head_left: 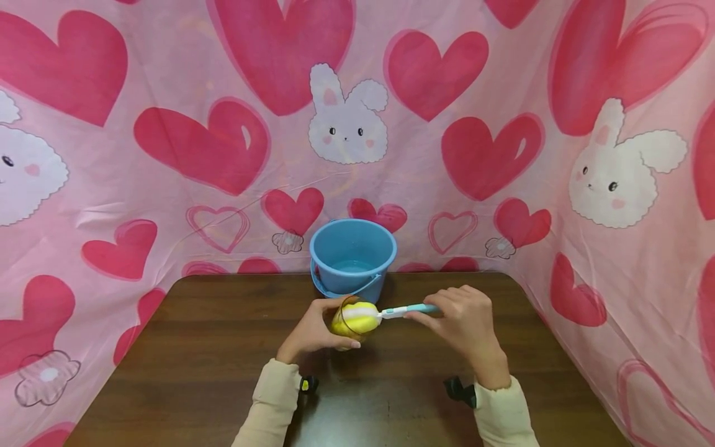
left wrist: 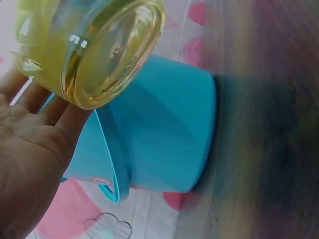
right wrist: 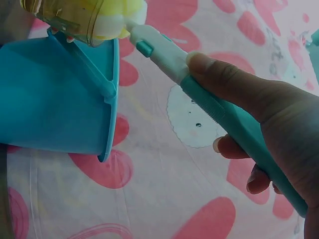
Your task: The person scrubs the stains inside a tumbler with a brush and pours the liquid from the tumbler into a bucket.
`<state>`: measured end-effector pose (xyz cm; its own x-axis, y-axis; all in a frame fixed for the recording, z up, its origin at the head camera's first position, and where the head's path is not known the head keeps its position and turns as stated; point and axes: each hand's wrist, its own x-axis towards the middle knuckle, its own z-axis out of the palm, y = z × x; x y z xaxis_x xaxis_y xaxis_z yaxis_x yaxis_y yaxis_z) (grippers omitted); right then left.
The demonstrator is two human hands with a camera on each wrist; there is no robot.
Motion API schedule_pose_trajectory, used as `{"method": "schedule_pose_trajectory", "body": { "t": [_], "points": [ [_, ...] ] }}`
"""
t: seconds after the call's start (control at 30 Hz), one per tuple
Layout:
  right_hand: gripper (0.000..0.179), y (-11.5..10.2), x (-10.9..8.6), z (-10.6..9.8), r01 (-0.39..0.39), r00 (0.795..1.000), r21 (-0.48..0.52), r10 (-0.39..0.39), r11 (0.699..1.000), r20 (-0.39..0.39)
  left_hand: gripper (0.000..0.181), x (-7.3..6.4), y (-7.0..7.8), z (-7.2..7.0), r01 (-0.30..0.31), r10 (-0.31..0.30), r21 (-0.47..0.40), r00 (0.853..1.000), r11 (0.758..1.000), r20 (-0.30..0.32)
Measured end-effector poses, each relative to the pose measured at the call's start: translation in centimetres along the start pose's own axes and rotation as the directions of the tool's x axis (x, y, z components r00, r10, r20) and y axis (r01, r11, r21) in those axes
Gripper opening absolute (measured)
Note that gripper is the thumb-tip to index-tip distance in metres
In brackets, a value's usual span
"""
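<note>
My left hand (head_left: 310,332) grips an amber clear glass cup (left wrist: 114,55), its fingers and thumb around the sides. The cup is tilted with its mouth toward the right, and its thick base shows in the left wrist view. Inside the cup sits the yellow and white sponge head (head_left: 360,318) of a cleaning brush. My right hand (head_left: 466,320) holds that brush by its teal and white handle (right wrist: 219,107), thumb laid along the top. Both hands are above the table, just in front of a blue bucket (head_left: 335,280).
The bucket stands at the back of the dark wooden table (head_left: 223,347), its handle hanging down at the front. Behind the table and along its sides hangs a pink cloth (head_left: 402,180) with hearts and rabbits.
</note>
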<state>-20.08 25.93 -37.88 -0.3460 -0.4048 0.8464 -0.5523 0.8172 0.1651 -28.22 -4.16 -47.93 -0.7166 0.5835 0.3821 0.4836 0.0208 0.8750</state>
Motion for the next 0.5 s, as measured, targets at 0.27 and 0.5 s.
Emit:
{"method": "schedule_pose_trajectory", "body": {
  "t": [0.27, 0.5],
  "points": [
    [0.06, 0.6, 0.1, -1.2, 0.001, 1.0, -0.002, -0.001, 1.0, 0.028, 0.076, 0.3, 0.4, 0.6, 0.002, -0.003, 0.031, 1.0, 1.0, 0.031],
    [0.068, 1.8, -0.1, -2.9, -0.027, 0.995, -0.036, 0.023, 0.999, -0.102, 0.081, 0.1, 0.4, 0.7, -0.014, 0.013, 0.018, 1.0, 1.0, 0.013]
  ]
}}
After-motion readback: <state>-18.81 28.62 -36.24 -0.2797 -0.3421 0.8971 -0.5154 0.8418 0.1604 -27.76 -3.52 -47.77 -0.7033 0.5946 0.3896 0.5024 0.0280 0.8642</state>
